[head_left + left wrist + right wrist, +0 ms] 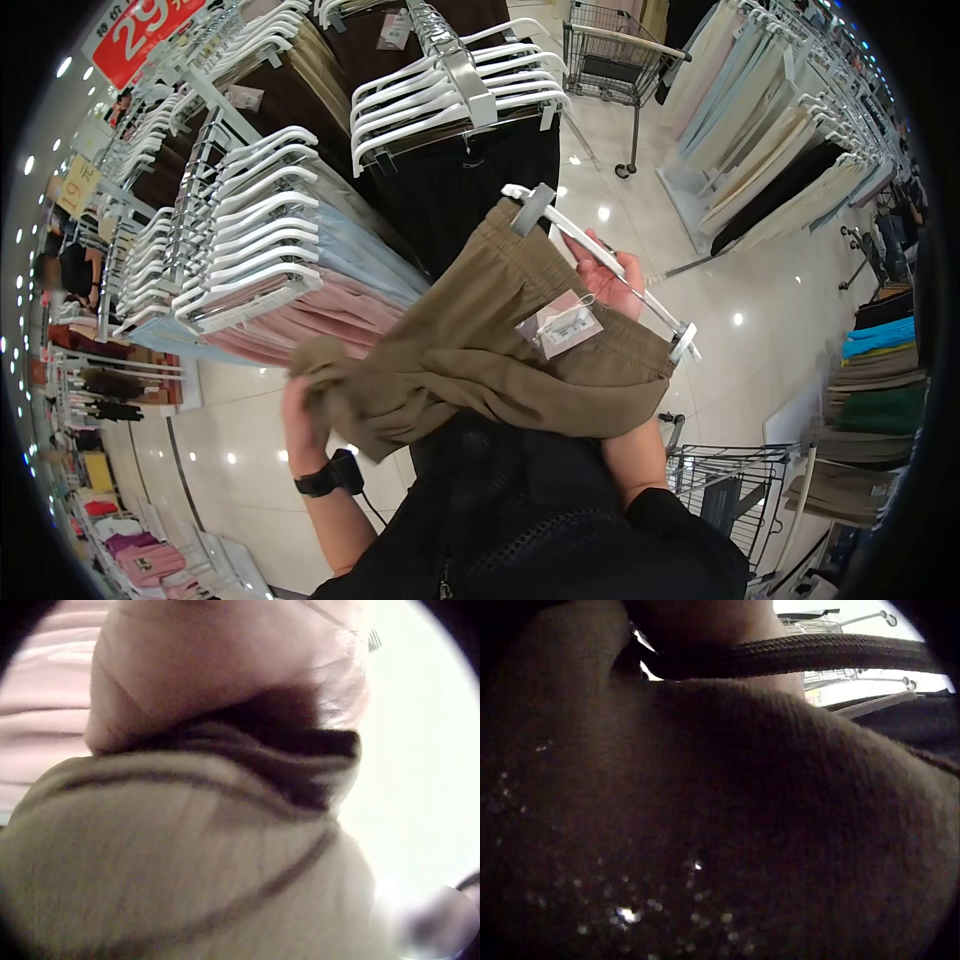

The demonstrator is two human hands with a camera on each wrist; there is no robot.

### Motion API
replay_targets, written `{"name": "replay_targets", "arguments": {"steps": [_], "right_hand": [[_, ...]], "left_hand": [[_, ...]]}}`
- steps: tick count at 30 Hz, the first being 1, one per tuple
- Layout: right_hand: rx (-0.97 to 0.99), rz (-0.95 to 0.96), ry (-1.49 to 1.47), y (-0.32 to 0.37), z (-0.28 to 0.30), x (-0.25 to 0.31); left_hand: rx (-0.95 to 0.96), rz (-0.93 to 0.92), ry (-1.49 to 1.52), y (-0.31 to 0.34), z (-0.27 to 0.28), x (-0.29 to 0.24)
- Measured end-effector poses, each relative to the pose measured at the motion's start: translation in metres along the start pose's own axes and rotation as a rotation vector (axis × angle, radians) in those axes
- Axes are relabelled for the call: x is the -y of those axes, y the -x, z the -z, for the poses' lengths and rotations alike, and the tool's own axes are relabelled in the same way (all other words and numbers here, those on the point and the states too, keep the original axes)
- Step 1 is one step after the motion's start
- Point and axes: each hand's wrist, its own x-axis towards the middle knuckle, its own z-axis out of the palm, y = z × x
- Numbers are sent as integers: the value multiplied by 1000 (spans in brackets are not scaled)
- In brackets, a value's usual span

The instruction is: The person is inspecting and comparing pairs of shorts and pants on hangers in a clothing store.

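Observation:
Brown trousers (pixel 440 340) with a gathered elastic waistband hang tilted from a white clip hanger (pixel 575 235) in front of the body. My right hand (pixel 615 280) holds the hanger from behind the waistband, its fingers at the bar; the trousers cover the wrist. A pinkish paper tag (pixel 570 325) dangles over the waistband. At the other end, my left hand (pixel 300 415) grips the bunched leg ends, blurred in the head view. The left wrist view shows the palm (pixel 225 667) against the folded brown cloth (pixel 187 855). Dark cloth (pixel 705 802) fills most of the right wrist view.
Pink trousers (pixel 330 315) on white hangers stand close at the left, with black trousers (pixel 470 190) on a rack ahead. Shopping carts stand at the back (pixel 615 60) and lower right (pixel 730 490). More racks of pale trousers (pixel 770 150) line the right.

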Motion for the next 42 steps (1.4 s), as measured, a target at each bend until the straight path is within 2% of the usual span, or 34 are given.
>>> {"name": "replay_targets", "arguments": {"steps": [2,4,5,8,9,10,12,13,14,16,17,19,20,22,23,24,26,27,28,30,31,33,39,42], "right_hand": [[-53,-65,-16,3,-9,-13],[-82,-98,13,8,-24,-22],[-55,-128,19,11,-30,-27],[-15,-160,28,16,-37,-37],[10,-160,50,18,-41,-38],[35,-163,73,19,-46,-40],[18,-173,62,23,-54,-43],[23,-213,2,24,-56,-44],[29,-252,-58,24,-57,-45],[44,-264,-43,28,-62,-47],[58,-278,-27,29,-63,-48],[53,-294,-39,28,-61,-51],[51,-309,-50,25,-59,-51],[14,-296,-24,21,-54,-52],[-29,-280,0,19,-51,-53],[-28,-279,-2,18,-47,-53],[-27,-298,-43,16,-40,-52],[-28,-297,-45,16,-39,-53],[-53,-302,-73,17,-39,-54],[-75,-307,-103,16,-37,-55],[-65,-279,-50,14,-31,-56],[-52,-248,-2,13,-26,-57],[-52,-238,41,9,-13,-55],[19,-276,-17,5,-6,-56]], "left_hand": [[161,134,-433,-9,-20,16],[391,140,-819,-20,-27,38],[492,121,-907,-18,-39,41],[515,36,-840,-16,-65,55],[520,94,-1006,-16,-72,49],[522,93,-1006,-17,-78,49],[560,-83,-1130,-15,-91,50],[506,-175,-1062,-11,-99,50],[506,-176,-1064,-7,-109,48],[367,-686,-1028,-3,-125,46],[368,-685,-1029,-4,-126,47],[646,-342,-608,-7,-125,49],[644,-347,-609,-4,-128,45],[886,219,-383,6,-136,36],[893,78,-482,8,-138,40],[894,78,-484,11,-139,41],[810,193,-280,19,-147,39],[825,114,-269,22,-153,35],[825,115,-270,24,-159,32],[732,-85,-342,28,-168,31],[733,-87,-344,27,-171,32],[590,-176,-467,27,-177,34],[465,-171,-375,29,-181,32],[448,-136,-294,27,-186,32]]}}
